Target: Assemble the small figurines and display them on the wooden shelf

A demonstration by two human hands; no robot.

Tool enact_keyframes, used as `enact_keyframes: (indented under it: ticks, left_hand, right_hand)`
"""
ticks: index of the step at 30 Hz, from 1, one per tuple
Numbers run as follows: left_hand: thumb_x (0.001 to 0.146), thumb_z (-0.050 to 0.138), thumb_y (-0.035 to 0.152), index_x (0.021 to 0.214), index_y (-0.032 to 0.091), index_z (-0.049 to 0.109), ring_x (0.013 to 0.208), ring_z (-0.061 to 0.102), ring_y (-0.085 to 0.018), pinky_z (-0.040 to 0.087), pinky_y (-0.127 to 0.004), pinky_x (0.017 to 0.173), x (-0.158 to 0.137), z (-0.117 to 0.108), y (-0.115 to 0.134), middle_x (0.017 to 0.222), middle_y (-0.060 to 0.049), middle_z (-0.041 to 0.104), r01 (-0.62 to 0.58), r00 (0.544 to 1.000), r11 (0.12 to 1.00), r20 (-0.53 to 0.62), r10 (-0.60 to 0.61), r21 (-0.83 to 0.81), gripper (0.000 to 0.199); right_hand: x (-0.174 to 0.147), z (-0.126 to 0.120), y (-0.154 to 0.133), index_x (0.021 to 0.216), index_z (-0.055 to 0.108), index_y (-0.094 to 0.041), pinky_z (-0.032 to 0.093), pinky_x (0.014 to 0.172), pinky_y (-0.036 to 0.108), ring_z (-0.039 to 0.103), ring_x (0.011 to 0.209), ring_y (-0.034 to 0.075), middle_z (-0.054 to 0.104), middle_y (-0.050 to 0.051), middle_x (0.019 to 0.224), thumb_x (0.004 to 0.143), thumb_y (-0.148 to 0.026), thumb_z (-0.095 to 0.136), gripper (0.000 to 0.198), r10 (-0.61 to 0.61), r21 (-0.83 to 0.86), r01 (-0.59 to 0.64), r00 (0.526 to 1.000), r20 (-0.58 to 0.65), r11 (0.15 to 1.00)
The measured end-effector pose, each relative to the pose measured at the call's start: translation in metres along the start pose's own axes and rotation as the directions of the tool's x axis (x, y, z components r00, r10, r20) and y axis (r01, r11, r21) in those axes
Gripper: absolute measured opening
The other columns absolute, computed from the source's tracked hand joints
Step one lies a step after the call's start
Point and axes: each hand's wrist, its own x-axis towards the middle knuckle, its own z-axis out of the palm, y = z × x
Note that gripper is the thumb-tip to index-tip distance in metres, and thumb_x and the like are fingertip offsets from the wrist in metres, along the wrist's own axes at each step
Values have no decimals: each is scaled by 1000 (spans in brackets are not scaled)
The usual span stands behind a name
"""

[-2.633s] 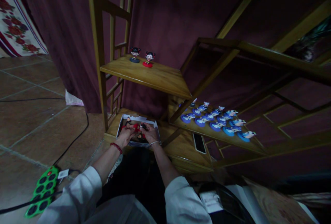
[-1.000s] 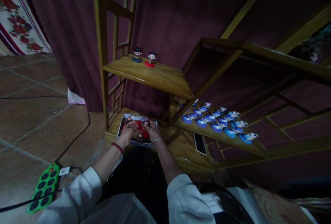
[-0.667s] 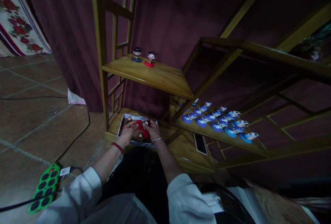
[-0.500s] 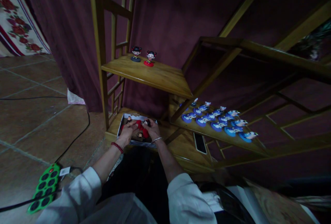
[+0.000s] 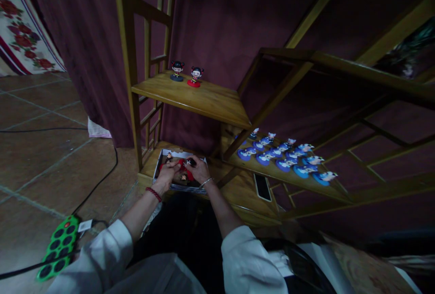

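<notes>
Both hands are over a shallow cardboard box (image 5: pixel 161 163) on the low shelf. My right hand (image 5: pixel 201 171) is closed on a small black-haired figurine (image 5: pixel 190 161), gripping it near its head. My left hand (image 5: pixel 167 175), fingers pinched, is closed on a red part (image 5: pixel 181 163) right beside that figurine; whether the two are joined I cannot tell. Inside the box lie other small figurines, one (image 5: pixel 169 155) at the back left and one (image 5: pixel 184 177) at the front, with red pieces among them. My fingers cover part of the contents.
Two black-haired figurines, one on a dark base (image 5: pixel 176 77) and one on a red base (image 5: pixel 194 84), stand on the upper shelf (image 5: pixel 204 99). Several blue-purple figurines (image 5: pixel 286 163) fill the right shelf. A phone (image 5: pixel 263 187) lies below. A green power strip (image 5: pixel 58 246) is on the floor.
The figurine in my right hand has turned slightly, and my right fingers have shifted a little over it. My left hand stays nearly in place. The view has moved very slightly.
</notes>
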Motion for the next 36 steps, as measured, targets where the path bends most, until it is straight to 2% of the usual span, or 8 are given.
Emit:
enact_keyframes:
  ticks: [6, 11, 16, 23, 30, 36]
  left_hand:
    - [66, 64, 6, 75, 10, 68, 71, 63, -14, 50, -28, 77, -2, 0, 1, 77, -7, 69, 13, 1000, 999, -13, -12, 40, 11]
    - [65, 65, 7, 75, 11, 69, 69, 62, -13, 50, -27, 75, -2, 0, -1, 76, -6, 69, 4, 1000, 998, -4, -4, 70, 11]
    - [64, 64, 6, 73, 10, 69, 66, 62, -13, 50, -27, 72, -3, 0, -1, 73, -5, 69, 3, 1000, 996, -12, -2, 86, 11]
    - [64, 64, 5, 69, 9, 67, 61, 62, -12, 51, -26, 67, -4, -2, -3, 67, -5, 67, 24, 999, 997, -28, -22, 77, 7]
    - [62, 67, 9, 68, 10, 66, 59, 62, -13, 52, -26, 65, -2, -3, -5, 65, -5, 67, 4, 1000, 993, -25, -2, 115, 6]
    - [64, 64, 4, 67, 9, 66, 54, 61, -12, 52, -25, 60, -7, 1, 3, 61, -4, 65, 34, 999, 988, -37, -29, 151, 6]
  right_hand:
    - [1, -4, -5, 84, 61, -24, 43, 65, 24, 54, 67, 14, 59, -5, 70, 67, -26, 57, 17, -29, -38, 31, 998, 52, 999]
    - [3, -5, -11, 85, 60, -23, 41, 66, 24, 54, 69, 15, 61, -3, 73, 68, -21, 56, 17, -80, -218, 99, 992, 96, 971]
    - [2, -3, -15, 87, 60, -23, 41, 63, 25, 56, 67, 16, 63, 0, 74, 70, -19, 54, 18, -69, -359, 108, 990, 120, 927]
    - [-2, -1, -14, 89, 59, -22, 42, 74, 27, 58, 80, 17, 64, 1, 85, 72, -14, 54, 20, -135, -348, 191, 975, 179, 918]
    - [-5, -6, -20, 91, 56, -21, 41, 77, 27, 57, 83, 16, 62, 2, 86, 75, -11, 52, 19, -174, -358, 248, 958, 226, 900]
    - [-7, -8, -24, 91, 54, -19, 40, 78, 26, 54, 85, 15, 59, 3, 88, 76, -8, 51, 19, -216, -426, 331, 930, 297, 842]
